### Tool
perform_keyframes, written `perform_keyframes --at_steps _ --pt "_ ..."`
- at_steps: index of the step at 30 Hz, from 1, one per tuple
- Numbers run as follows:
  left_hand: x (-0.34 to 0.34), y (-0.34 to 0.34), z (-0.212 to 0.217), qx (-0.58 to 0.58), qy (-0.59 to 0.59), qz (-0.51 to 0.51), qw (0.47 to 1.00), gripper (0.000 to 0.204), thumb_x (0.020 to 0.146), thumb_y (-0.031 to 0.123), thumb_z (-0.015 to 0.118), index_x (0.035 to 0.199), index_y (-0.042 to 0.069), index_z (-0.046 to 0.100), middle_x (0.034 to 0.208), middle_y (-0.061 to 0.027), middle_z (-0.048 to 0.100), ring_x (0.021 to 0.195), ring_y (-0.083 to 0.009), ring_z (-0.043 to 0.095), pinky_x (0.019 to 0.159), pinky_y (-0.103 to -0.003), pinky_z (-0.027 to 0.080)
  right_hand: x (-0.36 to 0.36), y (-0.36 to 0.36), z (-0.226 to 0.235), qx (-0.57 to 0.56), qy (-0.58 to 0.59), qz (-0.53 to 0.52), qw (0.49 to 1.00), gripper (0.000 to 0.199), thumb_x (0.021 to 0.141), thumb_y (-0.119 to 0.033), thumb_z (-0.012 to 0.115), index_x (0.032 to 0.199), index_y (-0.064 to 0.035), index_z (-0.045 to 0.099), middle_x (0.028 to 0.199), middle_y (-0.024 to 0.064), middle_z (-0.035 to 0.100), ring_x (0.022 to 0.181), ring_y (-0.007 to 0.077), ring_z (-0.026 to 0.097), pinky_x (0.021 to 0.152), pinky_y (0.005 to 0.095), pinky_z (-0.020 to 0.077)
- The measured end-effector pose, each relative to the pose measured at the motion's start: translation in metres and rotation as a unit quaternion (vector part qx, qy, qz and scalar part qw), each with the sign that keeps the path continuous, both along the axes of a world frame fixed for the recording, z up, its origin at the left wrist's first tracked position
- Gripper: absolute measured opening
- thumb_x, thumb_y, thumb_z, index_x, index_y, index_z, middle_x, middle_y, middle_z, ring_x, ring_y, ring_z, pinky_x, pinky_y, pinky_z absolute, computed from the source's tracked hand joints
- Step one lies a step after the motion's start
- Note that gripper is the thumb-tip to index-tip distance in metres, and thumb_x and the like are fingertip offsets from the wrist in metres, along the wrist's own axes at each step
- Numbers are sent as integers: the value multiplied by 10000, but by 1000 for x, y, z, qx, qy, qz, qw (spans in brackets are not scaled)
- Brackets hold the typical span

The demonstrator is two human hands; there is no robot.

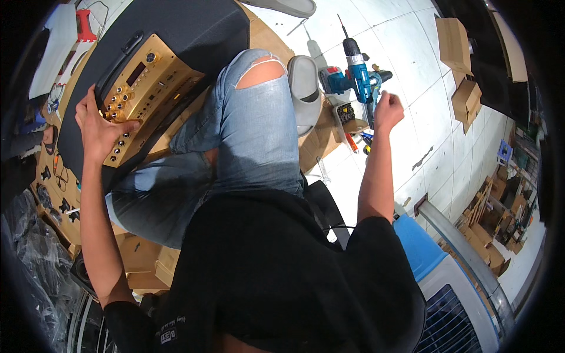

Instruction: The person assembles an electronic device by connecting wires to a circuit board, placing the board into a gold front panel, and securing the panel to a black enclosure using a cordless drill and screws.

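Observation:
A gold control panel [144, 88] with knobs, sockets and a small dark display sits tilted against a large black speaker cabinet [200, 29]. My left hand [100, 126] grips the panel's left end, thumb across its face among the knobs and fingers over its outer edge, close to the cabinet's black handle [120, 65]. On the right, my right hand [388, 112] is closed with its fingers curled in; whatever it holds, if anything, is hidden. Just beyond it is a teal cordless drill [358, 73] with a long bit pointing away from me.
A small open box of dark screws [347, 112] stands below the drill, near screwdrivers [368, 141]. A grey slipper [305, 94] lies beside my knee. Cardboard boxes [453, 47] stand at the far right. Another person's hand [48, 135] shows at the left edge.

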State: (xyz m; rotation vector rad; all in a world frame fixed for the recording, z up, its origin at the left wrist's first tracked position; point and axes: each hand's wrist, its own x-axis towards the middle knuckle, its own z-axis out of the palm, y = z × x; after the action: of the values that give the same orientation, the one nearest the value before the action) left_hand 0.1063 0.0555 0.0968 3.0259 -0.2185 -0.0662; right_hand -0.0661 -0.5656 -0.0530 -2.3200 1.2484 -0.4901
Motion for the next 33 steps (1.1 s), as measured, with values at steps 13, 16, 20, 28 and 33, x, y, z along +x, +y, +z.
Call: perform_keyframes --at_steps 13,16,20,28,33 --pt "0 -15 5 12 26 57 998 1316 474 329 1024 1580 88 353 1445 -168 447 1366 -367 427 1159 -464 407 -40 0 -109 36 340 288 895 449 764 -331 782 1171 -143 774 1047 205 755 967 373 735 882 432 579" --pt "1 -9 1 7 21 54 998 1321 474 333 1024 1582 89 348 1447 -171 444 1370 -370 428 1160 -463 408 -34 -11 -120 61 375 297 876 532 709 -361 834 1198 -160 773 1089 186 761 994 351 739 908 405 576" --pt "3 -3 -6 0 15 44 999 1318 479 340 1023 1583 89 346 1453 -176 435 1371 -371 427 1160 -461 410 -33 -32 -136 203 355 233 882 502 712 -367 834 1155 -140 781 1066 170 769 984 333 741 915 401 567" --pt "0 -4 -4 -4 16 45 999 1320 483 348 1022 1584 86 342 1449 -176 439 1364 -372 432 1146 -461 420 -11 -2 -113 224 395 104 885 415 726 -316 821 1064 -78 784 970 116 784 898 274 752 882 373 576" --pt "1 -1 -3 -8 11 41 999 1323 477 345 1026 1582 83 346 1449 -183 443 1357 -380 436 1140 -470 422 -11 8 -110 226 343 110 905 351 699 -287 840 962 -59 799 841 127 773 751 236 753 760 365 606"
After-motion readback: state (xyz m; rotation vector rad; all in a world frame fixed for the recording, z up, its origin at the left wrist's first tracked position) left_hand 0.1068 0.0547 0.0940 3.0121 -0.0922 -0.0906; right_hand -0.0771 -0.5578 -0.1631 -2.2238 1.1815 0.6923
